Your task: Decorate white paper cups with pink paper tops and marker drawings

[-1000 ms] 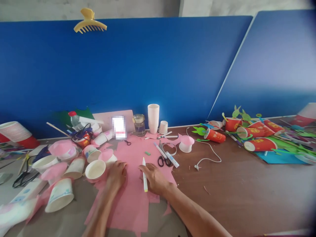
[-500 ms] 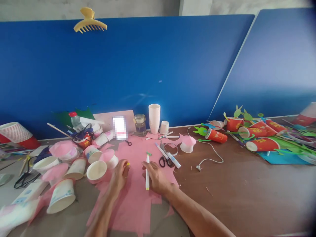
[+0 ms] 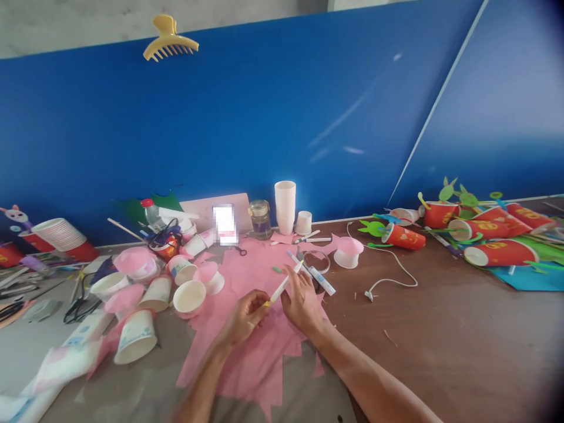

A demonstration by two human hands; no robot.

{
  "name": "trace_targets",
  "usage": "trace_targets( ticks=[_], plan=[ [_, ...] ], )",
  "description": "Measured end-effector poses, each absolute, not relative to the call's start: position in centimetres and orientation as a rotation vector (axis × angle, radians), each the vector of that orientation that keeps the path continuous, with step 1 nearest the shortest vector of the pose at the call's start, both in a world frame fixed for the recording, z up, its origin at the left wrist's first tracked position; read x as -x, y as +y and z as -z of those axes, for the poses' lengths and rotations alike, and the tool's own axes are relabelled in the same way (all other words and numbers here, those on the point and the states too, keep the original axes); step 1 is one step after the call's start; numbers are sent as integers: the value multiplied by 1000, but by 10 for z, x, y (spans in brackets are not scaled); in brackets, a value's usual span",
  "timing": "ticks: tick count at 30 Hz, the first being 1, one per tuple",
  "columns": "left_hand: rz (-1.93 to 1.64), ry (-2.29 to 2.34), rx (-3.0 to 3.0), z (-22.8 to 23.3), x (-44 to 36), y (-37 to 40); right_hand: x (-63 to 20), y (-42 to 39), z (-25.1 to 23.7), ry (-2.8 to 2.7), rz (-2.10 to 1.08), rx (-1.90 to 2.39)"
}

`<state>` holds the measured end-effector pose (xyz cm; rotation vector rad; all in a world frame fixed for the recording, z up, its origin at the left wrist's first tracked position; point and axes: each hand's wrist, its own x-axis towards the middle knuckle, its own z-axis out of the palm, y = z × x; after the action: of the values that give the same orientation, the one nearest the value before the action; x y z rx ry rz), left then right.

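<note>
A slim white marker with yellow at its lower end slants between my hands over the pink paper. My right hand is closed on its barrel, the upper end pointing away from me. My left hand pinches a small yellow cap at the marker's lower end; whether the cap is seated there I cannot tell. Just beyond my right hand lie a glue tube and a clear tape ring. Dark scissors are mostly hidden behind that hand.
Paper cups, several with pink tops, crowd the left. A stack of white cups, a glass jar and a phone-like bright screen stand at the back. Red cups lie right, near a white cable.
My hands have come together. The marker has tilted from upright to slanted, and its lower end now meets the yellow cap in my left hand. The view has shifted slightly left.
</note>
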<state>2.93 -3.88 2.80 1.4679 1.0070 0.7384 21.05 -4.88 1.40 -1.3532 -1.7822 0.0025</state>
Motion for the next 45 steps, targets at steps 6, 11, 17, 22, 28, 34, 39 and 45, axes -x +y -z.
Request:
trace_targets(
  ticks=[6,11,17,22,28,34,39,45],
  plan=[
    [-764,1006,-1454,-27,-35,-40,-204,-53,-17,-1826,-10,1361],
    [-825,1087,-1498,-20,-34,-38,-204,-53,-15,-1824,-37,1333],
    [-1013,1296,-1789,-6,-24,-28,-211,-43,-1,-1675,-62,1287],
    [-1056,1305,-1985,1,-21,-24,-211,-45,1,-1788,-214,1211],
    [-1084,1546,-1981,4,-15,-19,-199,-53,1,-1979,-284,1123],
    [-1061,1582,-1975,1,-14,-19,-195,-55,-3,-2110,-339,1238],
    [-1225,1575,-2056,13,-11,-15,-195,-56,-8,-2150,-424,1220],
    [-1264,1606,-2130,18,0,-9,-195,-57,-11,-2177,-436,1204]
  ],
)
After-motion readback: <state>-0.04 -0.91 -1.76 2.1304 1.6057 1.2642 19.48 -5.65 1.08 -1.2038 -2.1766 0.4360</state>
